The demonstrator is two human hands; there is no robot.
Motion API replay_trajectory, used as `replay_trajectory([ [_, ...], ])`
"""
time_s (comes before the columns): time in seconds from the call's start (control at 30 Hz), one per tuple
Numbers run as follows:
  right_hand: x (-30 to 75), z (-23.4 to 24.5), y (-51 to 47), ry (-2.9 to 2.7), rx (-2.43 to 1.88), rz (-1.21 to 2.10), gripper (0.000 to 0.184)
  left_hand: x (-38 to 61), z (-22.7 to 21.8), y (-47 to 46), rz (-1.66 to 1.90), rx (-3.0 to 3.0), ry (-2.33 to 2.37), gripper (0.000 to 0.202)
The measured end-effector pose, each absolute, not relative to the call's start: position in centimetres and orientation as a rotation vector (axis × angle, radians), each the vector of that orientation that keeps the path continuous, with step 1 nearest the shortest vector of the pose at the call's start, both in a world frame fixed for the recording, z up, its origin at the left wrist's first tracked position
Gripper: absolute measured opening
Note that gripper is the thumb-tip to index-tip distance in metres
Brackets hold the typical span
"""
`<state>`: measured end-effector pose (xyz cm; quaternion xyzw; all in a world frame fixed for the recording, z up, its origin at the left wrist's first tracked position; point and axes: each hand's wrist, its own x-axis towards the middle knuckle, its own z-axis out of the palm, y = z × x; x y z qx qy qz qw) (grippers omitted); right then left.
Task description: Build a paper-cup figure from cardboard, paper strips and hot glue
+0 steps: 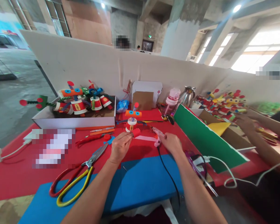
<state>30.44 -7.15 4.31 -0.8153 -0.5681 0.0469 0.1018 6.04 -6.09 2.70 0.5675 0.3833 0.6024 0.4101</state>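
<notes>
My left hand (121, 147) has its fingers closed on a small red paper roll (136, 133). From beside the roll, a pale pink strip (146, 138) reaches toward the right hand. My right hand (172, 143) grips a pink hot glue gun (159, 134), its nozzle pointing up and left, with a black cord (166, 169) trailing down. Just behind the roll stands a paper-cup figure (131, 125) with an orange tube head (133, 113) and coiled dark arms. Large scissors (90, 163) with one red and one yellow handle lie open-bladed left of my left hand.
A white box (77, 122) with several cup figures stands back left. Red-handled pliers (91, 139) lie before it. A green-sided box (205, 137) is at right, near another person's hand (246, 124). A blue board (140, 180) covers the front edge. A pink bottle (172, 99) stands behind.
</notes>
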Motion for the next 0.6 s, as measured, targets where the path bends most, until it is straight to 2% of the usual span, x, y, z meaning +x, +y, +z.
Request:
replay_trajectory([
  [0.07, 29.6, 3.8, -6.7, -1.681, -2.500, 0.217, 0.045, 6.0, 2.7, -6.1, 1.491, 1.468, 0.969, 0.018],
  [0.2, 29.2, 2.7, -6.2, -1.601, -2.463, 0.254, 0.026, 6.1, 2.6, -6.2, 1.471, 1.476, 0.957, 0.017],
  [0.3, 29.5, 2.9, -6.5, -1.397, -2.338, 0.313, 0.028, 6.2, 2.5, -6.0, 1.535, 1.375, 0.989, 0.017],
  [0.43, 29.0, 4.0, -8.1, -1.028, -1.718, 0.568, 0.021, 6.1, 2.5, -5.9, 1.580, 1.397, 1.024, 0.017],
  [0.5, 28.4, 4.6, -9.4, -0.882, -1.361, 0.865, 0.021, 6.1, 2.5, -5.9, 1.571, 1.417, 1.006, 0.018],
  [0.6, 27.1, 5.4, -11.5, -0.827, -1.088, 1.265, 0.026, 6.0, 2.6, -6.0, 1.547, 1.405, 0.969, 0.019],
])
